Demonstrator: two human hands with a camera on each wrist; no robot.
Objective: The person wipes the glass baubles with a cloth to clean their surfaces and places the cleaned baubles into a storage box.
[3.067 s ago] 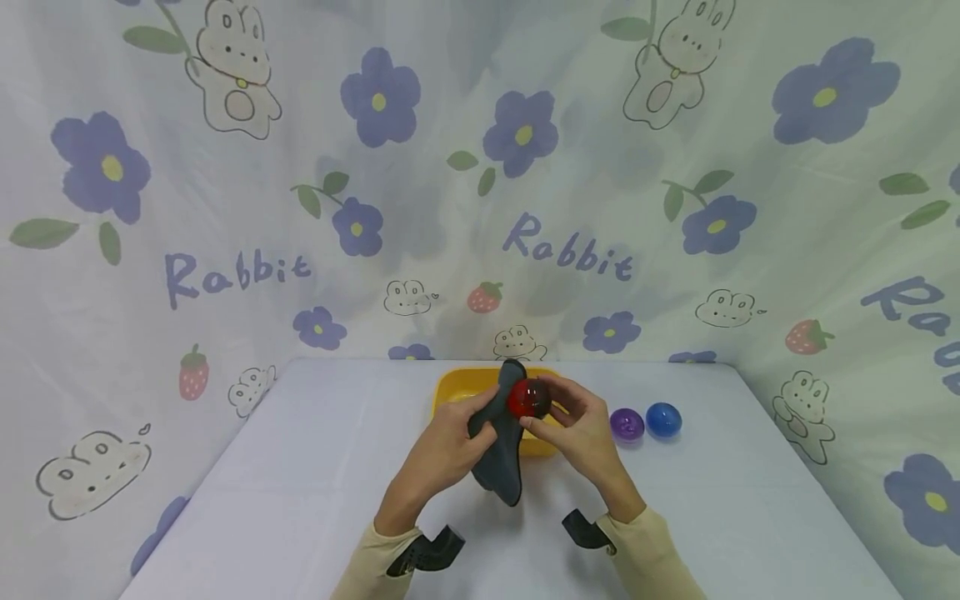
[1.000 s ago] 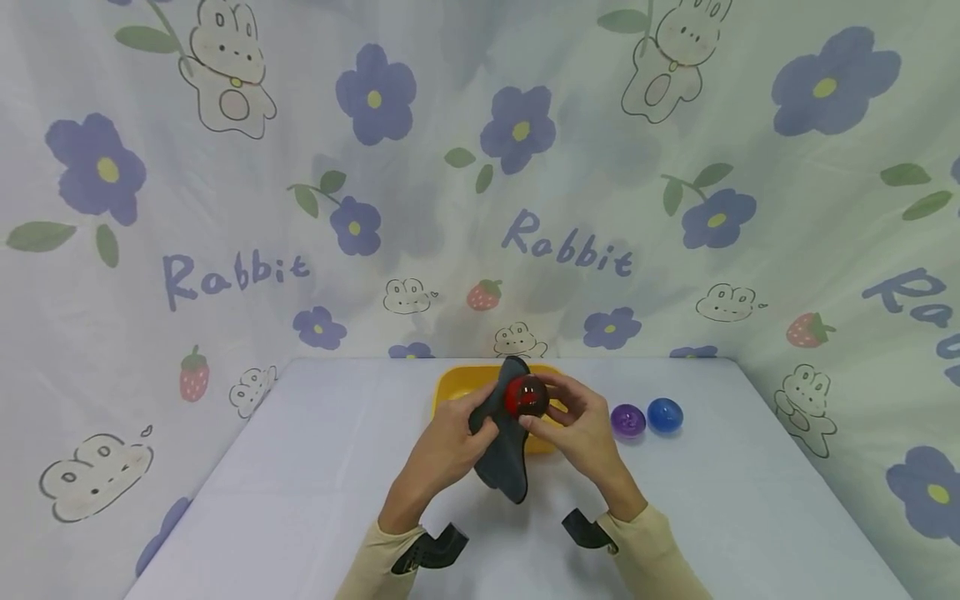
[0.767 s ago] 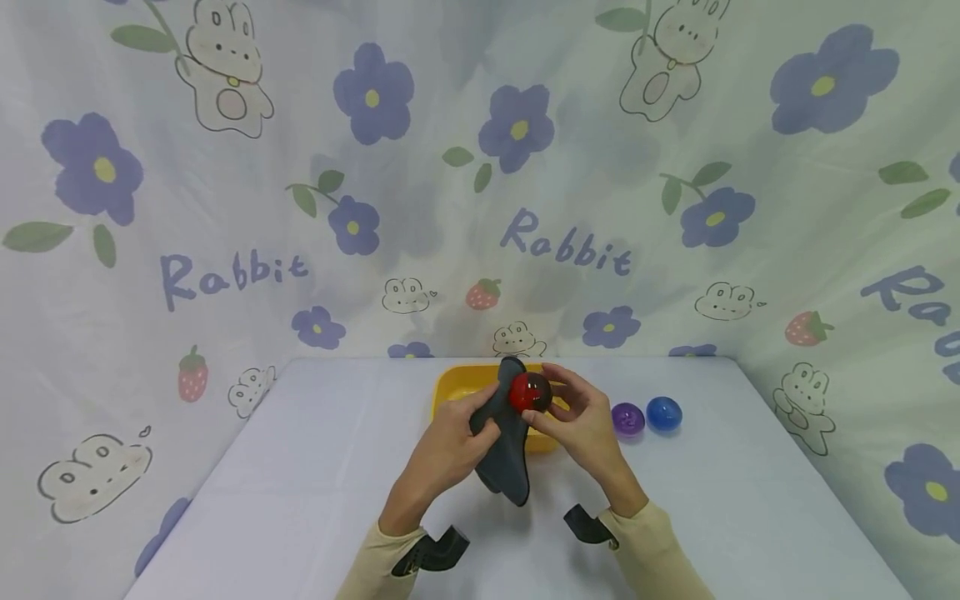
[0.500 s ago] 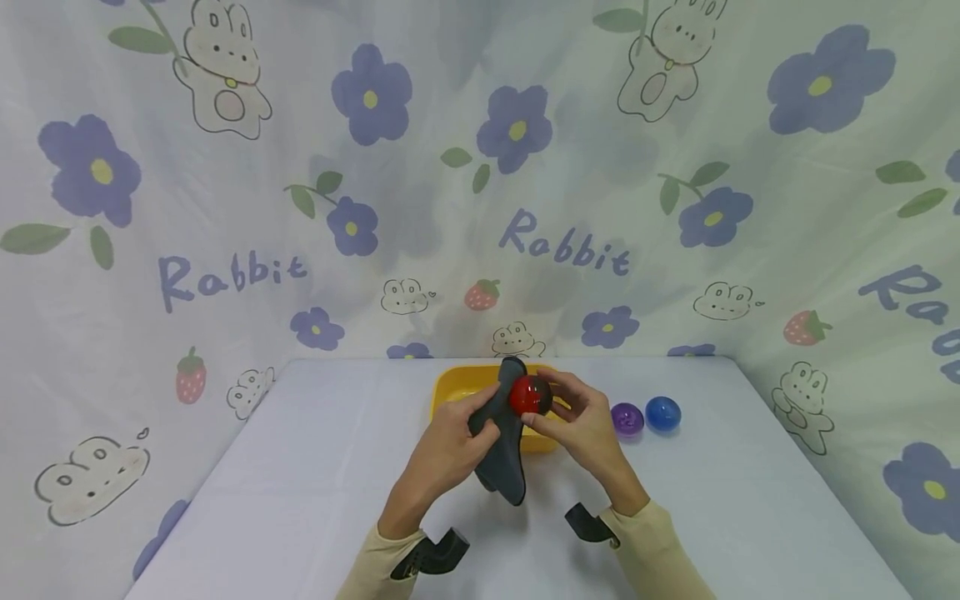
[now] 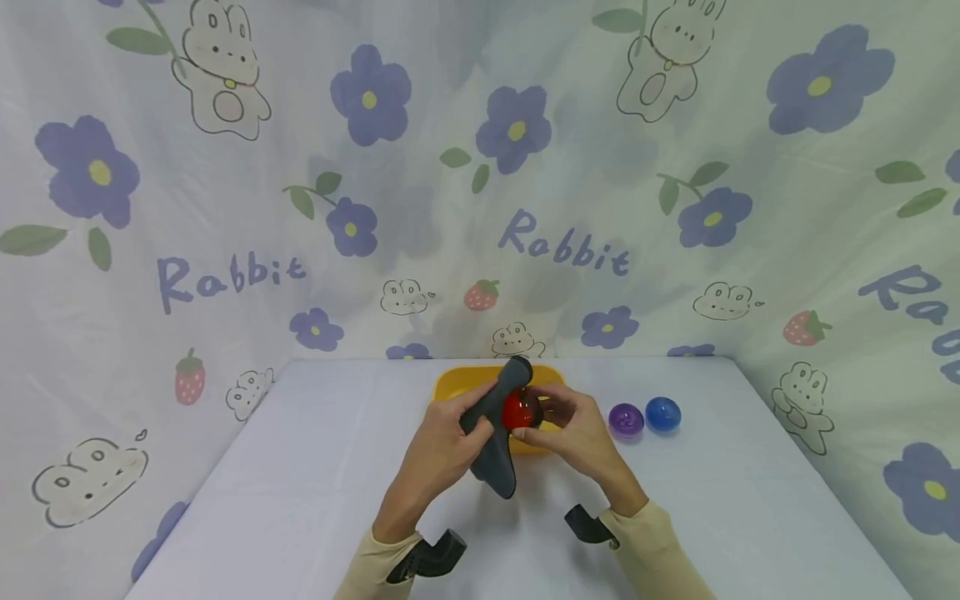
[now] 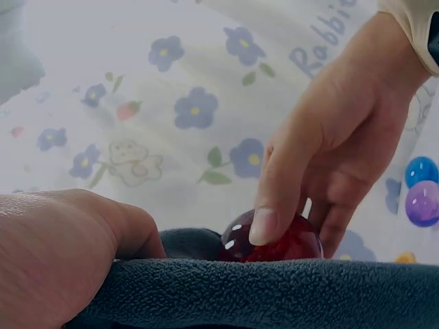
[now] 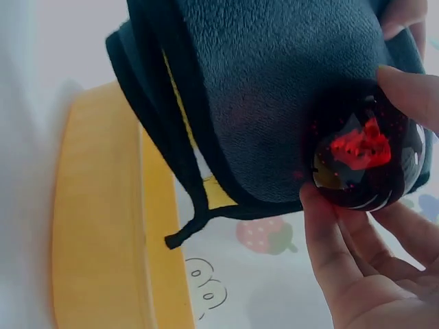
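A folded dark grey-blue cloth [image 5: 495, 450] with a fuzzy surface hangs from my left hand [image 5: 444, 437], which grips it between thumb and fingers. My right hand [image 5: 576, 432] pinches a clear red ball [image 5: 521, 409] by thumb and fingertips, up against the cloth's right side. In the right wrist view the ball [image 7: 367, 154] looks glossy and dark, with a bright red patch inside, and lies against the cloth [image 7: 267, 103]. The left wrist view shows the cloth's edge [image 6: 274, 295] hiding the lower part of the ball [image 6: 295, 240].
Behind the hands stands a yellow bin [image 5: 459, 379], partly hidden by the cloth and hands. On the white table [image 5: 315, 467], right of the right hand, lie a purple ball [image 5: 626, 421] and a blue ball [image 5: 663, 414]. A printed curtain [image 5: 450, 208] hangs along the back.
The red ball has turned in the right fingers and moved slightly left and down against the cloth. The cloth has tilted, its top now leaning right. Both hands keep their holds.
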